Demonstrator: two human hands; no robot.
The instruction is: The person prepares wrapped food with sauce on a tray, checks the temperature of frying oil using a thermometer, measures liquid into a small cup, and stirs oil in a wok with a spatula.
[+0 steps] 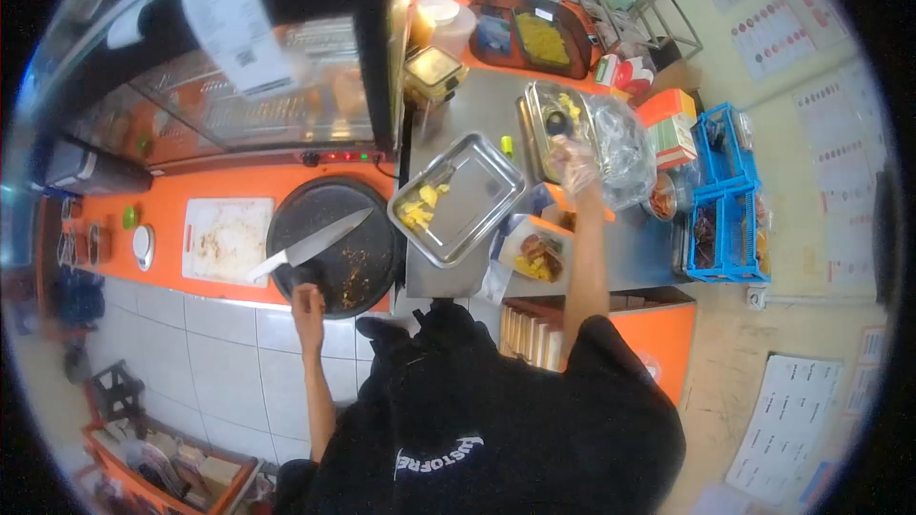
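Observation:
My right hand (577, 164), in a clear plastic glove, reaches over a metal tray (528, 138) at the upper right. Its fingers are bunched beside a dark round item (556, 122); what they hold, if anything, is hidden. Yellow pieces (571, 103) lie in that tray. Nearer me, a paper-lined box (515, 265) holds yellow pieces and browned food (542, 256). My bare left hand (308, 305) hangs with curled fingers at the front edge of a black round board (334, 200), and nothing shows in it. On that board lies a large white-handled knife (329, 236) among brown crumbs.
A tilted steel tray (477, 186) with yellow pieces (420, 208) stands between my hands. Left are a white cutting board (224, 240) and a small scale (143, 246). Crumpled plastic wrap (625, 148), an orange box (668, 124) and blue baskets (730, 195) line the right.

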